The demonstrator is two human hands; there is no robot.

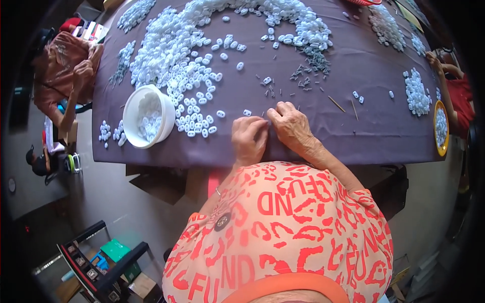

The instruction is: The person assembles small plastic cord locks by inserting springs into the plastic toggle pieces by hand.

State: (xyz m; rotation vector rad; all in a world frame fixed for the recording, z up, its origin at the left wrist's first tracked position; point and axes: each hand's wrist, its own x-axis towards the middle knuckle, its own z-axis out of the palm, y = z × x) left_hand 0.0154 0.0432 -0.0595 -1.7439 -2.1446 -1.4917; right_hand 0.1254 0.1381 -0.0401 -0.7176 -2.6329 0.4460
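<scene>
Both hands, left (248,138) and right (291,124), meet fingertips together, pinching something too small to tell; white pieces (198,122) lie just left of the fingers.

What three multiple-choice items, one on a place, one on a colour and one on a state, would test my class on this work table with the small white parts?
1. Where does the white bowl stand?
A. to the left of the person's hands
B. to the right of the hands
C. on the floor

2. What colour is the cloth covering the table?
A. bright green
B. dark purple-brown
C. white

3. How are the left hand and right hand placed?
A. far apart at the table's ends
B. raised above the head
C. close together at the near table edge

Answers: 1 A, the bowl sits left of both hands by the heap of white parts. 2 B, the cloth is dark throughout. 3 C, the fingertips nearly meet.
</scene>
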